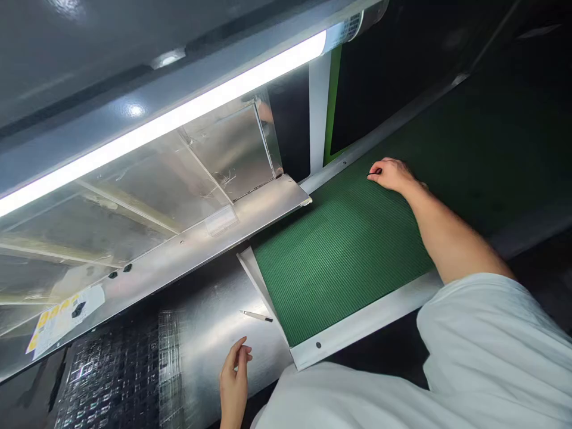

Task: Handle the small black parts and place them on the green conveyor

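Observation:
My right hand [389,174] reaches out over the far side of a green ribbed conveyor belt [344,250]. Its thumb and fingers pinch a small, thin black piece [374,173] whose exact kind is too small to make out. My left hand [236,369] is held above a bare metal plate [214,325] with loosely bent fingers and nothing visible in it. Just beyond its fingertips a slim craft knife [256,316] lies on the plate, close to the belt's metal end edge.
A bright tube lamp [179,119] runs across above a metal ledge [263,202]. Small black pieces [127,268] and a white sheet with yellow marks [67,316] lie on that ledge. Glossy black gridded material [111,369] covers the lower left. A metal rail [366,319] borders the belt.

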`<state>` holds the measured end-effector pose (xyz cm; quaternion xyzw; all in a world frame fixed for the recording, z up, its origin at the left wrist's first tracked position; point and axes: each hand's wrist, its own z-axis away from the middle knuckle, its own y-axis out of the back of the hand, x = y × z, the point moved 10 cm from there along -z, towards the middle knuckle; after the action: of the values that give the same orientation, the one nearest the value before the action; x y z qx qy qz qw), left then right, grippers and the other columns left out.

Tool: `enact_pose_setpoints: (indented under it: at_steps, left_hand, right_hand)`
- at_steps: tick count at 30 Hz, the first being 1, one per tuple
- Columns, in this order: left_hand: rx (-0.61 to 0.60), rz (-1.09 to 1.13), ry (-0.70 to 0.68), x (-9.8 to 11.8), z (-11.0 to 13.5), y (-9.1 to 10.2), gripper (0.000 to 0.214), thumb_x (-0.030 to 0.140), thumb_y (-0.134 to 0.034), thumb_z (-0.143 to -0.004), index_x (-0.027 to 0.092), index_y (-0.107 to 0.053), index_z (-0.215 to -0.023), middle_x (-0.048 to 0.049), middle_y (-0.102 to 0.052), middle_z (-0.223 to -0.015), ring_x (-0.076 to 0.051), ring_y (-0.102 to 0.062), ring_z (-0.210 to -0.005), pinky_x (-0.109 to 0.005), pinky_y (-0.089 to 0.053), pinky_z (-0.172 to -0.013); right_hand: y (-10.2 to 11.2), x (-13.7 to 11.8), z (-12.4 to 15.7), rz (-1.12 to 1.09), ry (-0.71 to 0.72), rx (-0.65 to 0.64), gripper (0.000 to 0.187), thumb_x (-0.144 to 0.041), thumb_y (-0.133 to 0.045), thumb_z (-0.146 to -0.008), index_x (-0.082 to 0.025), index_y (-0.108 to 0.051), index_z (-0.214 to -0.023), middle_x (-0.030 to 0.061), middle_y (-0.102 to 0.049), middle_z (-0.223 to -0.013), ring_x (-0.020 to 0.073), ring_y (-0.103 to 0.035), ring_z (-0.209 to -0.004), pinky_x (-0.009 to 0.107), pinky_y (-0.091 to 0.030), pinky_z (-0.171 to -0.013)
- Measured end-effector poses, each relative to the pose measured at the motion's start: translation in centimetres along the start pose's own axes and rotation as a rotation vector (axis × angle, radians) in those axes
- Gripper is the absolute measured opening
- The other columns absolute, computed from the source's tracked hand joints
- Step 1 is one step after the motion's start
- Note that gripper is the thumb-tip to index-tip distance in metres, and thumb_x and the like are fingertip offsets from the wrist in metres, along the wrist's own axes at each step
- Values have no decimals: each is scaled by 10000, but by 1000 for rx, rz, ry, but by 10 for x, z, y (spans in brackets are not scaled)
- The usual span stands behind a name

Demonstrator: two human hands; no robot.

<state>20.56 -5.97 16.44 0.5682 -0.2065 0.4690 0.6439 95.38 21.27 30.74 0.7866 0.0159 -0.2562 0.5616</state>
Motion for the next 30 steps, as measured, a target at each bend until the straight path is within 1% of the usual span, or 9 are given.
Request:
enact_pose_setpoints:
  at_steps: [3,6,9,13,18,21,24,27,30]
  left_hand:
    - [-8,-2,41,-18,2,0,939,982,-579,-712,178,-776,-1156,-154,-786,-1000,-310,-767,-896,-413,-600,-800]
    - [-25,2,62,-23,-1,-4,946,985,-586,-705,183,-768,-1172,-147,-787,-1007,-313,-763,-910,-426,-588,-832]
    - [-50,11,43,-13,-7,-13,931,976,-602,-708,186,-769,-1171,-141,-786,-999,-307,-758,-902,-429,-584,-844]
    - [-92,29,-28,5,-14,-23,879,943,-625,-740,188,-779,-1164,-141,-784,-1010,-293,-756,-900,-393,-582,-794]
    - [-129,70,-49,0,-17,-26,786,872,-693,-766,198,-798,-1155,-134,-783,-994,-283,-760,-894,-335,-567,-682]
    - [-108,140,-35,-8,-17,-25,775,862,-734,-734,192,-807,-1117,-123,-783,-955,-268,-754,-856,-356,-596,-737]
    - [-95,222,-11,-8,-17,-29,767,843,-760,-719,176,-806,-1094,-117,-778,-928,-250,-742,-828,-386,-623,-794]
    - [-72,300,-11,9,-19,-34,738,812,-804,-689,164,-806,-1041,-109,-767,-881,-232,-722,-770,-389,-632,-762]
    - [-70,370,-49,39,-24,-41,671,750,-843,-691,158,-805,-1005,-99,-756,-843,-217,-704,-735,-371,-624,-720]
  right_hand:
    - [16,17,9,-30,-38,16,191,-396,-693,-950,-224,-773,-973,123,-713,-1103,314,-679,-1001,441,-547,-973]
    - [14,30,17,-63,-108,-65,209,-401,-678,-963,-225,-786,-997,115,-744,-1001,313,-699,-915,432,-573,-875]
    - [2,30,21,-95,-133,-151,190,-376,-734,-936,-216,-792,-1021,71,-748,-889,258,-698,-802,382,-572,-807]
    - [-1,25,18,-59,-115,-124,124,-301,-823,-865,-213,-789,-946,56,-737,-885,243,-683,-856,363,-538,-847]
    - [11,6,26,137,26,31,145,-385,-805,-893,-248,-782,-851,68,-724,-1060,261,-643,-978,364,-494,-854]
    - [8,-8,44,247,72,27,126,-343,-720,-949,-238,-760,-891,67,-709,-1107,260,-615,-1002,356,-463,-836]
    - [10,-25,63,282,142,34,124,-277,-629,-987,-220,-737,-965,94,-681,-1140,280,-576,-1083,357,-436,-857]
    - [22,-38,73,165,155,87,100,-204,-620,-951,-195,-702,-895,117,-656,-1088,291,-556,-1062,362,-419,-851]
    - [33,-56,80,42,153,126,118,-150,-645,-900,-191,-655,-790,105,-631,-971,263,-552,-933,355,-413,-812]
